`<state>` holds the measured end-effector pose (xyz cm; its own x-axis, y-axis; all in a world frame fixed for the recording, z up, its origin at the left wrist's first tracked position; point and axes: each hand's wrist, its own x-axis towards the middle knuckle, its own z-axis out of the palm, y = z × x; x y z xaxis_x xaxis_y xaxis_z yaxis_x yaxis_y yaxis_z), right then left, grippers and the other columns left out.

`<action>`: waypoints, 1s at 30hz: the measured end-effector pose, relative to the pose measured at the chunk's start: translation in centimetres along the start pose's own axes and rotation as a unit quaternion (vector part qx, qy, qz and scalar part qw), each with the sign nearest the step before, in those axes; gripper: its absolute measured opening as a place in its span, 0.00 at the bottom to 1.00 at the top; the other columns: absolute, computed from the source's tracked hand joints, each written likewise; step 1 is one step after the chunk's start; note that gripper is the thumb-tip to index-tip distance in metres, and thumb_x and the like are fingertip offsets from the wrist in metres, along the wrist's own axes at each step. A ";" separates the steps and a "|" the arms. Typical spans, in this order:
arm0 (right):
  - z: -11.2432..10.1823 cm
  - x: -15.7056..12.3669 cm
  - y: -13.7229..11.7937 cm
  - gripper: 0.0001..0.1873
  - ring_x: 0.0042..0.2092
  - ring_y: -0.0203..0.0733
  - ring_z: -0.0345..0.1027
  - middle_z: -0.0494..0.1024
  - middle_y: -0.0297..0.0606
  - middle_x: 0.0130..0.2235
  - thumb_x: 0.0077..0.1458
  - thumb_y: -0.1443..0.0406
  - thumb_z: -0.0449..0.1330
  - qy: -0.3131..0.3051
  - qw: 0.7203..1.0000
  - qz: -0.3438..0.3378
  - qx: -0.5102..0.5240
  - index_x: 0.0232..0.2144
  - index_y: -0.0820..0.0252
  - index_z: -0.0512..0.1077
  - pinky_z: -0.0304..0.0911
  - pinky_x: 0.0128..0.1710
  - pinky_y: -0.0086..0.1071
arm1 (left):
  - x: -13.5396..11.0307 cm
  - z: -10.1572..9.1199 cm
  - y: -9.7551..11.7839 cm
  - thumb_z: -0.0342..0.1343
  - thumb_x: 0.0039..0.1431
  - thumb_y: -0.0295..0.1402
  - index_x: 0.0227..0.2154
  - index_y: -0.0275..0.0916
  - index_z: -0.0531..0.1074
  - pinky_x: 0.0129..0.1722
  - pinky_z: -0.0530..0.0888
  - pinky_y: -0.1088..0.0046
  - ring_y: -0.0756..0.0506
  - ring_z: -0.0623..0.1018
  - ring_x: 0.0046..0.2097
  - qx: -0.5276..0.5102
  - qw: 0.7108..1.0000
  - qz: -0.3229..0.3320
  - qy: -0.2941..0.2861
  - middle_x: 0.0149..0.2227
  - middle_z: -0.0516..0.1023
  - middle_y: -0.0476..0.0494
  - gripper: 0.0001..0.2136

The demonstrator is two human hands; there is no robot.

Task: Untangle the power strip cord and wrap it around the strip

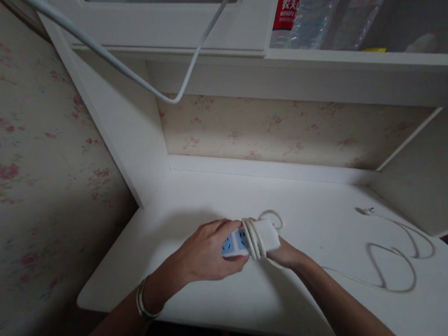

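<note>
My left hand is closed around one end of a white power strip with blue socket faces, above the white desk. Several turns of a pale power cord are wrapped around the strip's middle. At the strip's other end, my right hand is behind and beneath it. Its fingers are mostly hidden, so what they grip does not show. A small loop of the cord curls up behind the strip. The cord's loose length runs right across the desk in wide bends, ending at a plug.
The white desk has a raised back edge and a left side panel. Above it, a shelf holds several plastic bottles. A thick pale cable hangs in front of the cabinet. Flowered wallpaper covers the left wall.
</note>
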<state>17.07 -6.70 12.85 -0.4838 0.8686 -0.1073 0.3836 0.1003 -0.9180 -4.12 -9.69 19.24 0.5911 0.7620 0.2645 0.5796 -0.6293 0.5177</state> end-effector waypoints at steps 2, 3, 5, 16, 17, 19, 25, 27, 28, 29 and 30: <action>0.2 -0.7 -0.1 0.23 0.22 0.34 0.58 0.64 0.32 0.19 0.62 0.53 0.43 -0.043 0.996 0.034 -0.070 0.25 0.60 0.66 0.56 0.25 0.29 | 0.3 0.1 -0.7 0.54 0.55 0.39 0.51 0.42 0.63 0.48 0.70 0.68 0.43 0.75 0.46 0.002 0.999 -0.029 0.023 0.46 0.75 0.43 0.21; 0.3 -1.1 -0.3 0.24 0.22 0.35 0.58 0.65 0.33 0.19 0.64 0.54 0.40 -0.053 0.991 0.049 -0.110 0.25 0.60 0.66 0.55 0.25 0.29 | 0.5 0.2 -1.0 0.54 0.56 0.40 0.51 0.42 0.63 0.46 0.70 0.68 0.43 0.75 0.46 0.004 0.999 -0.043 0.027 0.46 0.75 0.43 0.20; 0.6 -1.8 -0.6 0.24 0.25 0.38 0.63 0.72 0.38 0.24 0.65 0.55 0.38 -0.047 0.973 0.049 -0.219 0.32 0.61 0.67 0.55 0.27 0.30 | 0.9 0.4 -1.5 0.53 0.56 0.41 0.50 0.41 0.64 0.44 0.70 0.68 0.43 0.76 0.44 0.006 0.997 -0.069 0.036 0.45 0.75 0.43 0.20; -0.8 -4.5 -4.1 0.21 0.26 0.39 0.67 0.75 0.38 0.27 0.65 0.54 0.42 0.069 0.871 -0.086 -0.479 0.30 0.57 0.68 0.44 0.27 0.33 | 2.8 2.0 -2.5 0.53 0.57 0.42 0.46 0.41 0.66 0.40 0.71 0.69 0.41 0.77 0.43 0.072 0.980 -0.175 0.068 0.41 0.77 0.42 0.16; -1.3 -4.5 -4.3 0.21 0.27 0.39 0.67 0.75 0.38 0.27 0.65 0.54 0.44 0.078 0.867 -0.102 -0.481 0.29 0.57 0.68 0.45 0.28 0.33 | 2.8 2.1 -2.5 0.53 0.57 0.41 0.46 0.42 0.67 0.41 0.71 0.69 0.41 0.77 0.43 0.074 0.981 -0.166 0.063 0.41 0.77 0.42 0.15; -2.4 -4.5 -4.7 0.19 0.30 0.40 0.67 0.74 0.39 0.28 0.64 0.54 0.47 0.087 0.863 -0.137 -0.479 0.30 0.58 0.70 0.48 0.30 0.33 | 2.6 2.3 -2.3 0.53 0.57 0.39 0.44 0.42 0.67 0.41 0.71 0.69 0.42 0.77 0.43 0.074 0.986 -0.142 0.048 0.41 0.77 0.43 0.13; -4.2 -3.3 -6.2 0.16 0.36 0.40 0.66 0.75 0.38 0.30 0.60 0.53 0.53 0.048 0.885 -0.229 -0.403 0.31 0.58 0.73 0.53 0.39 0.34 | 2.1 2.7 -1.3 0.56 0.50 0.32 0.47 0.41 0.65 0.47 0.70 0.68 0.42 0.74 0.47 0.073 0.995 -0.057 -0.021 0.45 0.74 0.43 0.19; -4.5 -2.6 -6.5 0.18 0.34 0.39 0.64 0.73 0.37 0.28 0.59 0.52 0.54 0.013 0.892 -0.244 -0.381 0.28 0.58 0.73 0.53 0.40 0.34 | 2.1 2.9 -0.9 0.56 0.50 0.32 0.46 0.40 0.66 0.48 0.70 0.66 0.41 0.74 0.47 0.085 0.995 -0.039 -0.036 0.45 0.74 0.42 0.18; -4.6 -2.2 -6.5 0.19 0.32 0.37 0.64 0.72 0.35 0.26 0.59 0.52 0.54 0.000 0.896 -0.248 -0.369 0.26 0.58 0.73 0.53 0.40 0.34 | 2.0 3.0 -0.7 0.55 0.50 0.32 0.46 0.39 0.66 0.48 0.70 0.66 0.41 0.74 0.47 0.091 0.994 -0.028 -0.044 0.45 0.74 0.42 0.18; -4.8 -1.8 -6.5 0.20 0.30 0.36 0.63 0.71 0.34 0.25 0.59 0.52 0.54 -0.008 0.902 -0.249 -0.353 0.23 0.58 0.72 0.53 0.39 0.33 | 2.0 3.0 -0.5 0.55 0.50 0.32 0.45 0.39 0.67 0.48 0.70 0.66 0.41 0.75 0.46 0.097 0.994 -0.015 -0.055 0.44 0.75 0.42 0.17; -5.0 -1.4 -6.4 0.22 0.28 0.34 0.61 0.69 0.32 0.23 0.59 0.52 0.54 -0.015 0.909 -0.247 -0.335 0.21 0.59 0.70 0.53 0.38 0.32 | 1.9 3.0 -0.2 0.55 0.49 0.31 0.44 0.39 0.67 0.47 0.71 0.66 0.41 0.75 0.45 0.102 0.992 0.000 -0.069 0.42 0.75 0.42 0.17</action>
<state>19.19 -6.13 20.72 -0.7448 0.6241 0.2361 0.5011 0.7568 -0.4198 -1.45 -8.52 17.21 0.6541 0.7429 0.1427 0.6730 -0.6576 0.3386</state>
